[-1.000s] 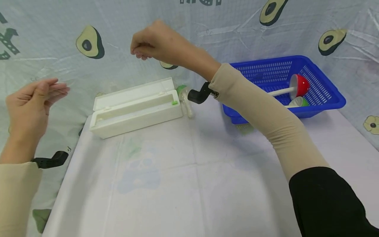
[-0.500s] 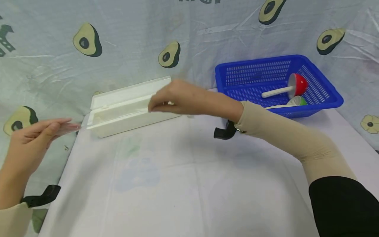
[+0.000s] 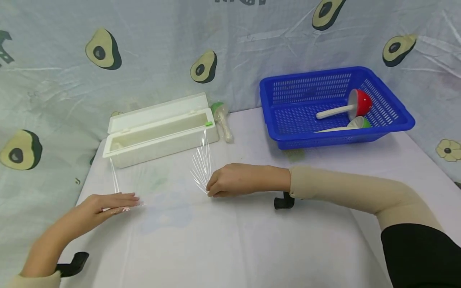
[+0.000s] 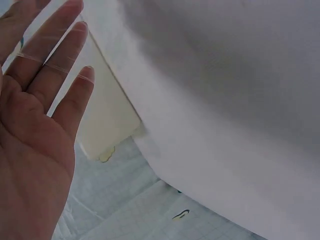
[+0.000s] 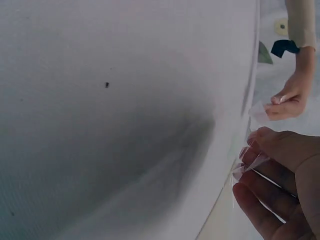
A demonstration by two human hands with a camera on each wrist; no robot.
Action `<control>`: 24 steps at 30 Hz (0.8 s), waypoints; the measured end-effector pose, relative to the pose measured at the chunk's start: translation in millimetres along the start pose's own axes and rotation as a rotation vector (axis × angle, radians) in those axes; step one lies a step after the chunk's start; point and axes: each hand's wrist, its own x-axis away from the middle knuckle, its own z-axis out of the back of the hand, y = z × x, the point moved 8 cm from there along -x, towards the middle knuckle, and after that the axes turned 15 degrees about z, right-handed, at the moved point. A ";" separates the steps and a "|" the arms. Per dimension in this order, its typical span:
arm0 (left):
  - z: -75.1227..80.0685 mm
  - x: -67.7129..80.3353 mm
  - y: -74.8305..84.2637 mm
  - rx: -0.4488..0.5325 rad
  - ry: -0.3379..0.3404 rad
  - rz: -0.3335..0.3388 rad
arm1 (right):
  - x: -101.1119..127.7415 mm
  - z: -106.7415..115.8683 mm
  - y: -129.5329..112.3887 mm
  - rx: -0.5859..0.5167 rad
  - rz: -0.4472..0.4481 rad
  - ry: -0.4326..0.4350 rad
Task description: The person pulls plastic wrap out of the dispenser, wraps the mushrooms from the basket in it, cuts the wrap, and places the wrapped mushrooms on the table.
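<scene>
A white dispenser box (image 3: 158,132) lies open at the back left of the table. A sheet of clear cling film (image 3: 201,164) runs from it toward me. My right hand (image 3: 209,190) rests on the table and pinches the film's right corner; the right wrist view shows the film (image 5: 250,162) bunched at those fingertips (image 5: 265,145). My left hand (image 3: 131,199) lies low on the table at the left and pinches the other corner, and it also shows in the right wrist view (image 5: 287,102). In the left wrist view its fingers (image 4: 60,70) are nearly straight, with film strands across them.
A blue basket (image 3: 324,138) at the back right holds a red-headed tool (image 3: 361,102) and a green-and-white one (image 3: 358,124). A wrapped green-tipped item (image 3: 223,120) lies beside the box's right end. A white cloth (image 3: 230,240) covers the table, and printed sheeting hangs behind.
Both hands dropped from above the box to the table and came toward me, drawing the film out of the box. The right hand moved from up at the backdrop to mid-table.
</scene>
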 end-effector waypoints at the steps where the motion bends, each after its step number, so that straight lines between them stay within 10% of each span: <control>1: -5.2 -1.2 -1.1 -0.020 0.002 -0.016 | -0.8 -5.0 0.4 -0.001 -0.002 -0.016; 9: -24.0 -3.9 -3.1 -0.112 0.046 -0.050 | -3.6 -25.8 4.4 0.036 -0.005 -0.104; 17: -24.8 -0.7 -11.3 -0.107 -0.011 0.160 | -2.0 -27.2 5.6 0.025 -0.033 -0.127; 24: -12.7 -1.5 -21.7 -0.040 0.245 0.241 | -0.8 -30.5 2.6 0.024 -0.040 -0.128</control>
